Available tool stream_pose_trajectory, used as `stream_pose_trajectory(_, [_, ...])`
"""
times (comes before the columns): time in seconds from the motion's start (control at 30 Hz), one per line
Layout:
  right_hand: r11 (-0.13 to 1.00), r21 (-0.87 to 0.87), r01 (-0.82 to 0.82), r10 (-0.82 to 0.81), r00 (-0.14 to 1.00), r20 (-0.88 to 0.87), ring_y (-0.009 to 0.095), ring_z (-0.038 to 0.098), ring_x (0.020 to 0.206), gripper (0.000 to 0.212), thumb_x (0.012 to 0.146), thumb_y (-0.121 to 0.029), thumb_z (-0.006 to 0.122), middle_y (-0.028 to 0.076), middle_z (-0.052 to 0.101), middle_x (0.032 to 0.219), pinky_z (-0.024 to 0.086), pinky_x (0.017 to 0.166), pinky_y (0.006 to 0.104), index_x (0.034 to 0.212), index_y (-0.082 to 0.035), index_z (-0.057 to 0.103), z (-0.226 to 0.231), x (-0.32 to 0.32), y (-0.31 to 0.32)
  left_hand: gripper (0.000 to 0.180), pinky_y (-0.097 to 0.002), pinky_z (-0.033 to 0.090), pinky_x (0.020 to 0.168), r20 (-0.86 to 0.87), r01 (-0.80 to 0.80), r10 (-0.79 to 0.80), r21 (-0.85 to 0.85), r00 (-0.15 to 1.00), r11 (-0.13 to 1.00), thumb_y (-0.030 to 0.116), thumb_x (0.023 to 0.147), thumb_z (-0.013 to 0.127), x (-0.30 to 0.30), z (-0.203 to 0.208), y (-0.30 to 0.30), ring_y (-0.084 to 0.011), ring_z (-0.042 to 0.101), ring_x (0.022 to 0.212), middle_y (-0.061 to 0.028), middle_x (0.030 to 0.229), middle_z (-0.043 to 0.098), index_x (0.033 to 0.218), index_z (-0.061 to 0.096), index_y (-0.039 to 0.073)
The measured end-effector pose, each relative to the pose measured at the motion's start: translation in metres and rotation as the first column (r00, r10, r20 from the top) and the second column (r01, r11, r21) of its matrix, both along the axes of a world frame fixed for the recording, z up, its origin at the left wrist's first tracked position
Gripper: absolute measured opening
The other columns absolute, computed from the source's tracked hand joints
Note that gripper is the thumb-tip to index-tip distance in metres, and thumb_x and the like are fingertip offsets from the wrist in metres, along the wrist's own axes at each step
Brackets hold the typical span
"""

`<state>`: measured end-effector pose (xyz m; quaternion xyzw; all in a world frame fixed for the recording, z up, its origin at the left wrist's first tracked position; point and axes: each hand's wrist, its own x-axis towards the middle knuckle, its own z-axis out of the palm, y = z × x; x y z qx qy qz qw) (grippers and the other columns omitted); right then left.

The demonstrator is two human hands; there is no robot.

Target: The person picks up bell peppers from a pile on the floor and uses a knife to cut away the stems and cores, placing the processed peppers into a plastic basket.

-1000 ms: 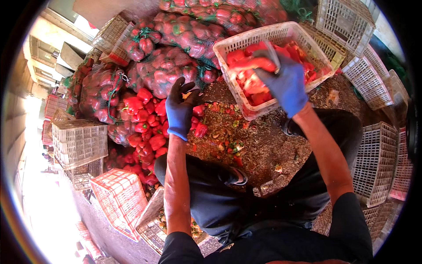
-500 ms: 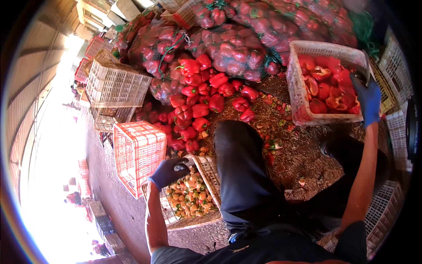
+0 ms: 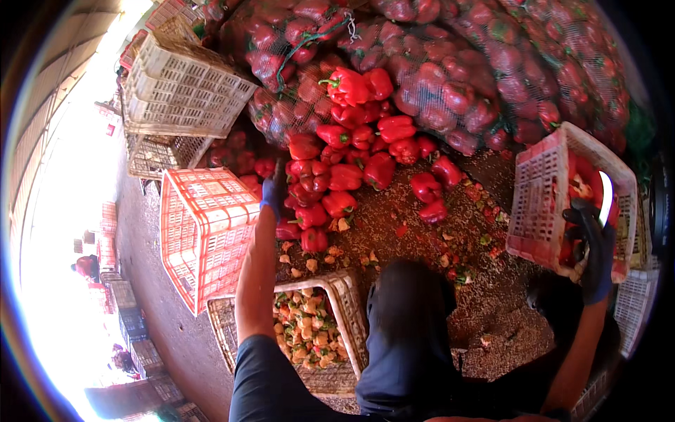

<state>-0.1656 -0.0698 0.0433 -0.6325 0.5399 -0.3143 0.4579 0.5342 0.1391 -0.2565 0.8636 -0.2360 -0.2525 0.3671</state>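
My left hand (image 3: 275,184), in a dark glove with a blue cuff, reaches to the left edge of a loose pile of red bell peppers (image 3: 344,177). It is seen edge-on; its fingers look stretched out and nothing shows in them. My right hand (image 3: 593,243), gloved too, grips a knife with a curved, shiny blade (image 3: 606,198) that points up. It hangs over the near side of a pale crate (image 3: 538,200) stained red. Inside that crate lie cut red peppers (image 3: 581,176), partly hidden by the wall and my hand.
Net sacks of red peppers (image 3: 439,88) rise behind the pile. Near my left knee stands a crate (image 3: 344,309) holding pepper cores (image 3: 309,330). An orange-and-white crate (image 3: 207,232) lies to the left, with stacked pale crates (image 3: 186,84) beyond. Scraps (image 3: 467,274) litter the floor.
My left hand has moved from above the core crate forward to the pepper pile. The right hand, with the knife, has come to the crate's near side. The whole view has shifted.
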Motion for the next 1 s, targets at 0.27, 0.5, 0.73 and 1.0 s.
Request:
stream_pose_trajectory(0.27, [0.999,0.01,0.049,-0.048,0.998,-0.039,0.011,0.067,0.082,0.034,0.106,-0.027,0.056,0.009,0.075,0.107,0.045,0.063,0.0242,0.127,-0.003,0.068,-0.035,0.037,-0.008,0.074,-0.0522,0.058,0.081,0.335,0.419,-0.573,0.432,0.748,0.799,0.057,0.089,0.07,-0.07,-0.054,-0.087,-0.0493,0.07,0.094,-0.0287,0.113,0.07,0.148,0.052,0.015])
stream_pose_trajectory(0.5, [0.993,0.071,-0.092,0.1,0.988,-0.119,0.004,0.064,0.079,0.038,0.107,-0.035,0.053,0.003,0.075,0.107,0.035,0.054,0.0174,0.13,-0.008,0.067,-0.027,0.092,-0.021,0.072,-0.0485,0.054,0.098,0.171,0.336,-0.405,0.328,0.898,0.883,0.057,0.085,0.076,-0.204,-0.047,-0.044,-0.0417,0.067,0.114,-0.026,0.117,0.07,0.139,0.061,0.011])
stream_pose_trajectory(0.73, [0.986,0.118,-0.118,0.135,0.98,-0.147,0.01,0.068,0.081,0.035,0.102,-0.027,0.062,0.005,0.075,0.102,0.05,0.065,0.0241,0.127,-0.004,0.068,-0.065,0.109,-0.025,0.042,-0.0404,0.057,0.085,0.135,0.45,-0.461,0.103,0.877,0.887,0.027,0.085,0.082,-0.144,0.0,0.002,-0.0272,0.071,0.094,-0.0136,0.102,0.073,0.12,0.07,0.006])
stream_pose_trajectory(1.0, [0.869,0.246,-0.429,0.464,0.88,-0.104,0.009,0.059,0.059,0.029,0.094,-0.03,0.075,0.001,0.069,0.076,0.044,0.051,0.0263,0.109,-0.005,0.072,-0.105,0.337,-0.121,0.054,-0.0399,0.055,0.082,-0.024,-0.183,0.181,-0.166,0.983,0.969,0.052,0.106,0.047,0.108,-0.089,-0.031,-0.0254,0.069,0.094,-0.0124,0.118,0.073,0.132,0.069,0.009])
